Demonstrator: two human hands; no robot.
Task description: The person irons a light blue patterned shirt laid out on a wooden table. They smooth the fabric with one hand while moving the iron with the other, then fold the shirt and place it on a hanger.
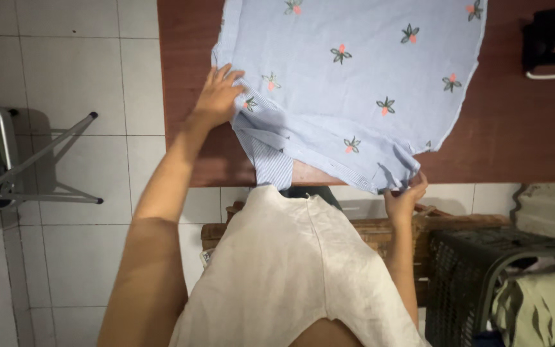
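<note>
A light blue striped shirt (354,77) with small embroidered flowers lies spread over a reddish-brown wooden table (515,135). My left hand (216,96) rests flat on the shirt's left edge, fingers apart, pressing the cloth where it folds over. My right hand (405,196) pinches the shirt's lower corner at the table's near edge. Part of the shirt hangs over that edge near my body.
A dark plastic laundry basket (470,270) with clothes stands at the lower right. A folding metal chair (8,160) stands on the white tiled floor at the left. A dark object (554,38) sits at the table's far right. A wooden stool (367,228) is below me.
</note>
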